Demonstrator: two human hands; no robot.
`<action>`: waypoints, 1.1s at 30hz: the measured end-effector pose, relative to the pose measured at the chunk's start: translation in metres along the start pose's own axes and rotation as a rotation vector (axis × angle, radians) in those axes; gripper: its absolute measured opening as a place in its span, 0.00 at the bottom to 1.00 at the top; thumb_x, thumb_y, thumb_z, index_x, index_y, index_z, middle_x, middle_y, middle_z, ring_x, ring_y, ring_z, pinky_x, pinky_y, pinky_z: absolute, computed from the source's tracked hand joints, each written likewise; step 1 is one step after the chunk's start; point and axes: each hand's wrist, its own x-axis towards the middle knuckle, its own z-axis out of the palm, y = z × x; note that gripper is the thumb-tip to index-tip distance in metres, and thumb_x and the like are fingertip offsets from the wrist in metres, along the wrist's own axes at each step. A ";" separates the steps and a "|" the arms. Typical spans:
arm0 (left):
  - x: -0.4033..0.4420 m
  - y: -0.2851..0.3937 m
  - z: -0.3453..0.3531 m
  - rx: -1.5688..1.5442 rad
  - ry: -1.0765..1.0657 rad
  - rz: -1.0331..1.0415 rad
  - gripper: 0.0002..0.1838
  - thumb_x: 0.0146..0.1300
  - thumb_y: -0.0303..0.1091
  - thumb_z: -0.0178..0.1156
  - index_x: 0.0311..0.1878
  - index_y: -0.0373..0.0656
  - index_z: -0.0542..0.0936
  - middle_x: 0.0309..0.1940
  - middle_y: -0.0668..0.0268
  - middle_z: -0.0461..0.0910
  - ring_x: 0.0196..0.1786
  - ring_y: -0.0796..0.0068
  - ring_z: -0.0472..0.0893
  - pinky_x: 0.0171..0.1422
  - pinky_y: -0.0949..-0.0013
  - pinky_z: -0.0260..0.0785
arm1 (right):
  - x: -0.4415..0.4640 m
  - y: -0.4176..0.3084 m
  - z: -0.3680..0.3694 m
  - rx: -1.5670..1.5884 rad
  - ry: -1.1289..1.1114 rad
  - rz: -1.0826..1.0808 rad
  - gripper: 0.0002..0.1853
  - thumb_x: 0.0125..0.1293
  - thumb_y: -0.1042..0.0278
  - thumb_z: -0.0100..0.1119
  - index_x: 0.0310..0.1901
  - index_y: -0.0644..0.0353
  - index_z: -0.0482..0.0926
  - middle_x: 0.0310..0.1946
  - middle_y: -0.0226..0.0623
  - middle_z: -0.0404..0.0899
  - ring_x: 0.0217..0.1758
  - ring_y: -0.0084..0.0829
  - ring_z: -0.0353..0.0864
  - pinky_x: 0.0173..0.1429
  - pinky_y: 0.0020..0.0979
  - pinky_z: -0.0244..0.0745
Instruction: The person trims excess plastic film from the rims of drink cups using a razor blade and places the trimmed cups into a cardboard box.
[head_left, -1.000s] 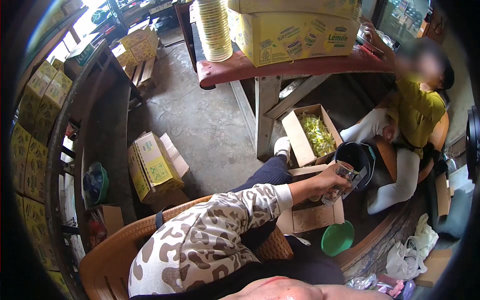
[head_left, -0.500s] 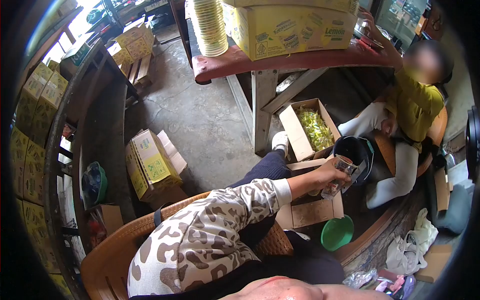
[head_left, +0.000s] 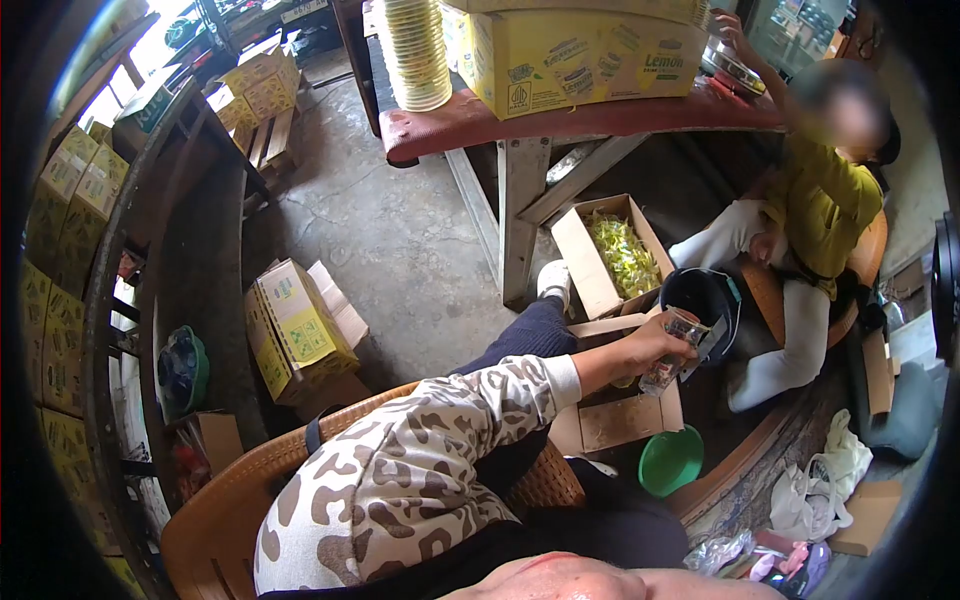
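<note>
My left hand (head_left: 652,345), at the end of a brown-and-cream patterned sleeve (head_left: 420,440), is closed around a clear, glass-like container (head_left: 662,374). A flat greyish piece (head_left: 714,333) shows just beyond the fingers; whether I hold it too is unclear. Under the hand lies an open cardboard box (head_left: 625,422). The dark bucket (head_left: 695,293) stands just past my hand, partly covered by it. Close by is a carton of yellow-green wrappers or strips (head_left: 625,255). A green bowl (head_left: 671,461) sits below the hand. My right hand does not show.
A person in a yellow-green top (head_left: 835,225) sits opposite, one hand at a red-topped table (head_left: 560,115). On it stand stacked plastic cups (head_left: 412,55) and a lemon-drink carton (head_left: 580,65). More cartons (head_left: 300,325) are on the floor. White bags (head_left: 815,495) lie lower right.
The view has shifted slightly. My left hand stays over the box with the same container in its grip. The seated person's raised arm has moved a little at the table.
</note>
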 end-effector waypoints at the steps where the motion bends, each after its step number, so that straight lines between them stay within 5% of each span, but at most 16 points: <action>1: 0.000 0.000 0.000 0.000 -0.001 0.003 0.33 0.51 0.19 0.67 0.63 0.37 0.68 0.44 0.62 0.78 0.44 0.72 0.80 0.52 0.66 0.75 | 0.000 0.001 0.000 0.002 0.000 0.004 0.51 0.39 0.32 0.75 0.58 0.67 0.75 0.58 0.56 0.74 0.63 0.51 0.71 0.70 0.45 0.65; 11: 0.000 0.000 -0.003 0.028 0.010 -0.008 0.34 0.50 0.20 0.67 0.63 0.38 0.69 0.43 0.65 0.76 0.46 0.74 0.78 0.54 0.67 0.72 | -0.014 0.008 -0.011 0.075 0.045 0.062 0.56 0.35 0.28 0.77 0.59 0.67 0.74 0.59 0.58 0.73 0.63 0.53 0.72 0.69 0.47 0.66; 15: -0.001 -0.002 0.000 0.019 0.038 -0.018 0.33 0.50 0.23 0.69 0.62 0.39 0.70 0.44 0.63 0.78 0.45 0.71 0.80 0.49 0.66 0.75 | 0.010 0.038 0.033 0.189 0.451 -0.280 0.58 0.35 0.26 0.76 0.62 0.65 0.72 0.61 0.60 0.71 0.64 0.55 0.70 0.70 0.51 0.65; 16: -0.002 -0.001 0.001 0.039 0.055 -0.028 0.33 0.50 0.23 0.69 0.62 0.39 0.70 0.45 0.63 0.78 0.45 0.71 0.80 0.48 0.66 0.75 | 0.013 0.012 0.015 0.098 0.075 0.217 0.60 0.35 0.26 0.76 0.65 0.63 0.70 0.63 0.61 0.70 0.65 0.56 0.69 0.70 0.53 0.64; 18: -0.001 0.000 0.000 0.060 0.031 -0.029 0.32 0.51 0.21 0.67 0.61 0.41 0.69 0.42 0.62 0.77 0.45 0.67 0.80 0.45 0.65 0.76 | -0.001 -0.010 -0.005 0.114 0.173 -0.007 0.40 0.49 0.38 0.74 0.50 0.71 0.79 0.47 0.57 0.81 0.51 0.51 0.81 0.58 0.45 0.74; 19: -0.003 0.004 0.001 0.043 0.006 -0.031 0.32 0.52 0.20 0.67 0.61 0.41 0.68 0.43 0.62 0.77 0.45 0.67 0.80 0.46 0.63 0.76 | 0.006 -0.001 0.004 0.120 0.185 0.112 0.59 0.35 0.19 0.70 0.55 0.72 0.76 0.51 0.61 0.79 0.59 0.54 0.76 0.64 0.51 0.69; 21: -0.011 0.011 0.010 0.045 -0.001 -0.069 0.32 0.53 0.20 0.66 0.62 0.41 0.67 0.44 0.61 0.77 0.46 0.67 0.80 0.49 0.61 0.77 | -0.037 -0.054 -0.039 -0.052 0.134 0.254 0.61 0.36 0.18 0.68 0.60 0.69 0.72 0.55 0.56 0.74 0.62 0.58 0.72 0.65 0.53 0.67; 22: -0.013 0.015 0.015 0.072 0.017 -0.096 0.32 0.53 0.20 0.66 0.62 0.41 0.67 0.44 0.61 0.77 0.46 0.67 0.80 0.50 0.60 0.77 | -0.062 -0.079 -0.054 0.040 0.251 0.217 0.59 0.40 0.24 0.71 0.64 0.68 0.67 0.59 0.59 0.70 0.68 0.56 0.64 0.70 0.52 0.61; 24: -0.012 0.008 0.014 0.098 0.010 -0.091 0.32 0.54 0.20 0.65 0.63 0.43 0.67 0.44 0.63 0.77 0.47 0.68 0.79 0.49 0.63 0.76 | -0.049 -0.080 -0.048 0.168 0.493 -0.192 0.47 0.54 0.41 0.72 0.66 0.65 0.65 0.60 0.58 0.67 0.67 0.58 0.61 0.71 0.52 0.56; 27: -0.009 -0.002 0.011 0.124 -0.001 -0.126 0.32 0.55 0.23 0.65 0.64 0.45 0.68 0.45 0.64 0.78 0.45 0.71 0.79 0.44 0.65 0.75 | -0.060 -0.158 -0.075 0.391 0.679 -0.558 0.34 0.59 0.52 0.71 0.62 0.63 0.72 0.58 0.53 0.70 0.64 0.52 0.66 0.69 0.48 0.59; 30: -0.009 -0.009 0.017 0.151 -0.010 -0.082 0.28 0.55 0.22 0.63 0.61 0.41 0.71 0.41 0.66 0.79 0.41 0.74 0.80 0.39 0.70 0.74 | -0.099 -0.265 -0.114 0.787 0.371 -0.703 0.27 0.60 0.61 0.71 0.59 0.59 0.75 0.55 0.45 0.71 0.59 0.40 0.71 0.61 0.40 0.70; 33: -0.010 -0.019 0.012 0.215 -0.043 -0.095 0.29 0.56 0.23 0.63 0.64 0.42 0.71 0.45 0.65 0.79 0.46 0.73 0.80 0.47 0.66 0.75 | -0.112 -0.342 -0.108 0.898 0.125 -0.939 0.24 0.66 0.60 0.67 0.60 0.60 0.74 0.55 0.45 0.74 0.58 0.37 0.77 0.58 0.37 0.76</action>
